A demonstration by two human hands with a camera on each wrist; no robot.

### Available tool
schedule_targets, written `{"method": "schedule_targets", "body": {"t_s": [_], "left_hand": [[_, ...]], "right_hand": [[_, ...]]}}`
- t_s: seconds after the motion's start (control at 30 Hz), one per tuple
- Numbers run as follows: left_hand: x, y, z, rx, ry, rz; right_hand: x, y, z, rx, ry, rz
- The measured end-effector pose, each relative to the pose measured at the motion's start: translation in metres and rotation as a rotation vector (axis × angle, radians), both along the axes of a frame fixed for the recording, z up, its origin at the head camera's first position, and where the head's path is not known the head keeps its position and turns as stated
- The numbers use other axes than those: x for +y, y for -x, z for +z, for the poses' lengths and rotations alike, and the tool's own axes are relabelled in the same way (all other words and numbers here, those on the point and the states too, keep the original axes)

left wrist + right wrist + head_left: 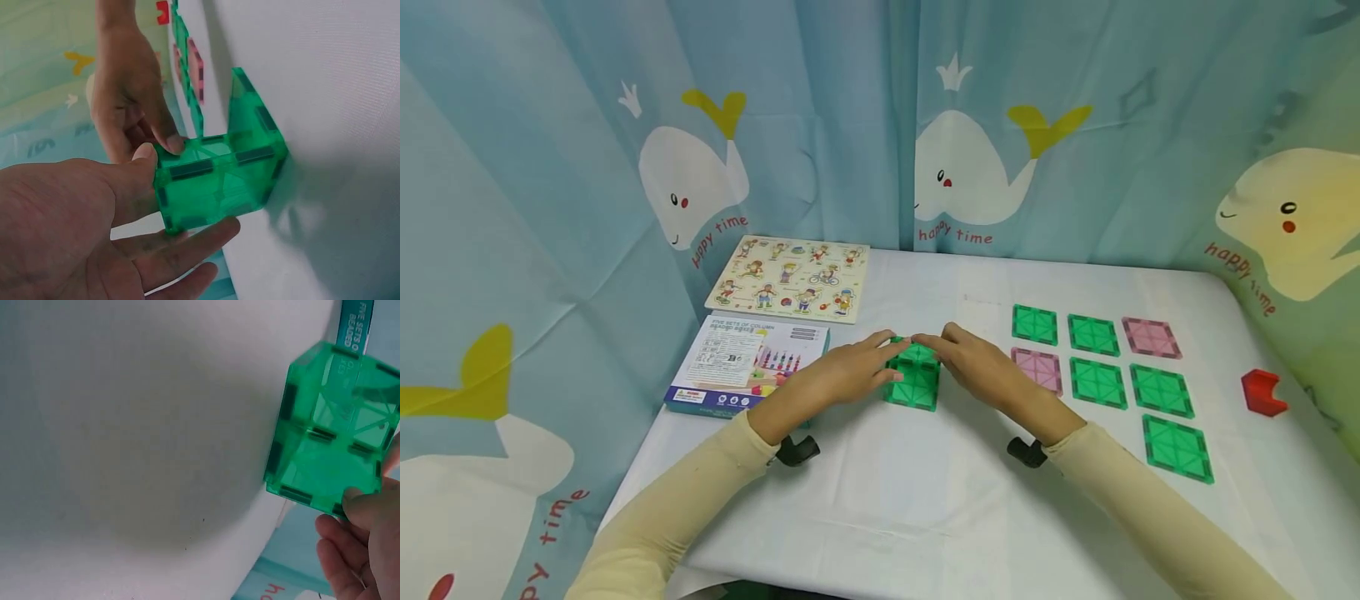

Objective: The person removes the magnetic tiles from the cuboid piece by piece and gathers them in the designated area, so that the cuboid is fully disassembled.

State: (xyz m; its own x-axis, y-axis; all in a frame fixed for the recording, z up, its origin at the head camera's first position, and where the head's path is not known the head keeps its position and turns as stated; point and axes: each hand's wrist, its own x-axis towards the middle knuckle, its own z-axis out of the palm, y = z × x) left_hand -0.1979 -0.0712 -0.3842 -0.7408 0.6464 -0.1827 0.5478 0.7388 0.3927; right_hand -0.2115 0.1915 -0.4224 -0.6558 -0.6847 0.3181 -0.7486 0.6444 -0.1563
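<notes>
Between both hands stands a box-like shape of green see-through magnetic tiles [913,387], joined at their edges, with dark magnets along the rims. My left hand [853,367] holds it from the left; in the left wrist view its fingertips touch an upper corner and the side of a green tile [212,190]. The right hand [977,362] pinches the far upper edge from the right. In the right wrist view, the right thumb [362,506] lies on a green tile's face [331,469] and the fingers are behind its edge.
Several loose green tiles [1097,383] and two pink tiles [1152,337] lie flat on the right. Farther right is a red curved block [1264,392]. A boxed bead set [745,362] and a picture board [790,279] lie left. A whale-print curtain [842,125] hangs behind the white table [880,517].
</notes>
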Motion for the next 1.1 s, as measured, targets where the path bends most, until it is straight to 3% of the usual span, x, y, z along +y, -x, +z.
{"method": "schedule_targets", "body": {"t_s": [0.23, 0.4, 0.67, 0.77, 1.1], "left_hand": [[0.0, 0.002, -0.002, 0.019, -0.004, -0.023], [0.002, 0.002, -0.001, 0.017, -0.006, -0.013], [0.002, 0.001, -0.001, 0.003, -0.007, -0.011], [0.002, -0.001, -0.001, -0.006, -0.015, -0.003], [0.002, -0.002, 0.001, -0.02, -0.025, -0.009]], "right_hand": [[-0.001, 0.002, -0.006, 0.094, -0.013, -0.001], [0.002, 0.004, -0.007, 0.132, 0.034, -0.021], [0.038, 0.002, 0.008, -0.011, 0.239, -0.103], [0.06, -0.002, 0.016, -0.008, 0.288, -0.125], [0.141, -0.035, 0.036, -0.188, 0.277, -0.28]]}}
